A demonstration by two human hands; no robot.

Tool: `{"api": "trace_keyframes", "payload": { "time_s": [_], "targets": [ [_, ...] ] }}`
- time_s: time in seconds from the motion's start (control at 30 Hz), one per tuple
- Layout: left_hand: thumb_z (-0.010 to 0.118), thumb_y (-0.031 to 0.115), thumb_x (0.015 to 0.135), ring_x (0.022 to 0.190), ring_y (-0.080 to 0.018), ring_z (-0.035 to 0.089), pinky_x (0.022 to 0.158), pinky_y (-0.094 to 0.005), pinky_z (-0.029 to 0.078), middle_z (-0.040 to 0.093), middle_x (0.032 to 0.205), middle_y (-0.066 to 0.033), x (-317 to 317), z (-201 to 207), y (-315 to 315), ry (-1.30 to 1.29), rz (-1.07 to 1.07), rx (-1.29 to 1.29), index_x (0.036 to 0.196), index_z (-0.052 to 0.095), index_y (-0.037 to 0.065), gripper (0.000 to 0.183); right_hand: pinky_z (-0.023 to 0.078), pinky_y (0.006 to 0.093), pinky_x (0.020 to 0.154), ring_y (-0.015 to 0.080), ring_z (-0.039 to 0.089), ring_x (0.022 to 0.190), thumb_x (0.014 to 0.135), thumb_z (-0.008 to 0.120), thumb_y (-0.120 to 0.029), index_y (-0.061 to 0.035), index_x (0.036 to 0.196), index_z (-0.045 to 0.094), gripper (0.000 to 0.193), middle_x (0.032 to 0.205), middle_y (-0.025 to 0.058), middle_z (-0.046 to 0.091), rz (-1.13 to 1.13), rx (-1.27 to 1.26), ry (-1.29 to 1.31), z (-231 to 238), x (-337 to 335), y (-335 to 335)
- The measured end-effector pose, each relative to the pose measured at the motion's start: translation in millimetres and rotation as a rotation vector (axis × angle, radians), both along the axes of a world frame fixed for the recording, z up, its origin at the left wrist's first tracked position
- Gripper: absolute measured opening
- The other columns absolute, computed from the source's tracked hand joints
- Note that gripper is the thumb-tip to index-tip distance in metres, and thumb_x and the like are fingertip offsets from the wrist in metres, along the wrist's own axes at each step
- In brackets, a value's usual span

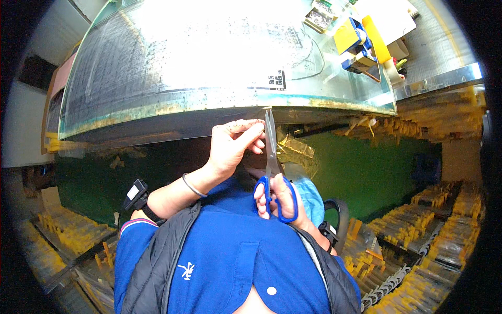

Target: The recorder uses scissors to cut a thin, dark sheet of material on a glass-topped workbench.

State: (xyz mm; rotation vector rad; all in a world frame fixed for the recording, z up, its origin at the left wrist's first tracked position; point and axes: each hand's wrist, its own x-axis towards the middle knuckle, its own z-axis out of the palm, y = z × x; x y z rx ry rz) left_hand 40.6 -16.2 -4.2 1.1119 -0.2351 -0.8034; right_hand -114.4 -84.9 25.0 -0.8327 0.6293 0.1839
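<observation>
gripping blue-handled scissors (272, 172) in our right hand (280, 201), we pinch amber tape (293, 149) with left hand (232, 146) fingers (251, 137) at the worktop (172, 112) edge.

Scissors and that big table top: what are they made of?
The scissors in the right hand look like shiny grey metal blades with glossy blue handles, probably plastic. The table top looks like clear glass: light glares off it and its edge shows greenish. The left hand pinches something thin at the blade; too small to tell what.
</observation>
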Motion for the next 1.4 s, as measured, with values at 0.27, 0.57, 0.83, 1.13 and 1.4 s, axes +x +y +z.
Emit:
{"api": "trace_keyframes", "payload": {
  "time_s": [0.27, 0.57, 0.83, 1.13, 1.4],
  "targets": [
    [0.061, 0.014, 0.082, 0.056, -0.0079, 0.055, 0.048, -0.0189, 0.045, 0.062, 0.071, -0.0058, -8.2, 5.4, -2.6, -0.071, -0.013, -0.008, 0.089, 0.064, -0.001, 0.017, 0.040, 0.0208, 0.041, 0.0079, 0.049, 0.045, 0.087, 0.053, -0.033, -0.0022, 0.074, 0.054, 0.034, 0.057, 0.0029, 0.051, 0.011, -0.348, 0.074, 4.5, 2.3, 7.3],
    [0.062, 0.013, 0.082, 0.052, -0.0078, 0.055, 0.044, -0.0191, 0.045, 0.061, 0.069, -0.0061, -12.5, 2.8, 6.2, -0.047, -0.018, 0.046, 0.087, 0.064, -0.001, 0.015, 0.038, 0.0197, 0.041, 0.0056, 0.046, 0.043, 0.083, 0.059, -0.034, -0.0052, 0.072, 0.056, 0.031, 0.053, -0.0005, 0.050, -0.004, -0.416, 0.150, 2.3, -0.5, 5.9],
    [0.061, 0.011, 0.082, 0.050, -0.0080, 0.054, 0.043, -0.0195, 0.045, 0.061, 0.067, -0.0061, -21.6, 7.1, 15.6, -0.031, -0.044, 0.082, 0.086, 0.064, -0.001, 0.013, 0.037, 0.0193, 0.039, 0.0050, 0.046, 0.042, 0.081, 0.062, -0.035, -0.0047, 0.074, 0.058, 0.031, 0.054, -0.0004, 0.051, 0.016, -0.453, 0.196, 1.8, -0.2, 4.2],
    [0.060, 0.004, 0.081, 0.053, -0.0063, 0.053, 0.045, -0.0192, 0.042, 0.059, 0.067, -0.0038, -36.7, 4.0, 26.3, -0.149, -0.065, 0.121, 0.080, 0.065, -0.002, 0.007, 0.035, 0.0190, 0.038, 0.0049, 0.046, 0.040, 0.081, 0.063, -0.033, -0.0053, 0.073, 0.059, 0.029, 0.051, -0.0005, 0.050, -0.050, -0.423, 0.143, -0.3, 2.3, 5.5],
    [0.061, 0.010, 0.082, 0.053, -0.0059, 0.055, 0.044, -0.0184, 0.044, 0.059, 0.069, -0.0026, -39.9, -5.9, 34.0, -0.258, -0.130, 0.120, 0.085, 0.066, 0.001, 0.011, 0.036, 0.0196, 0.037, 0.0058, 0.047, 0.042, 0.082, 0.062, -0.031, -0.0039, 0.075, 0.058, 0.028, 0.056, 0.0008, 0.051, 0.013, -0.429, 0.229, 6.8, 0.8, 0.5]
  ]
}}
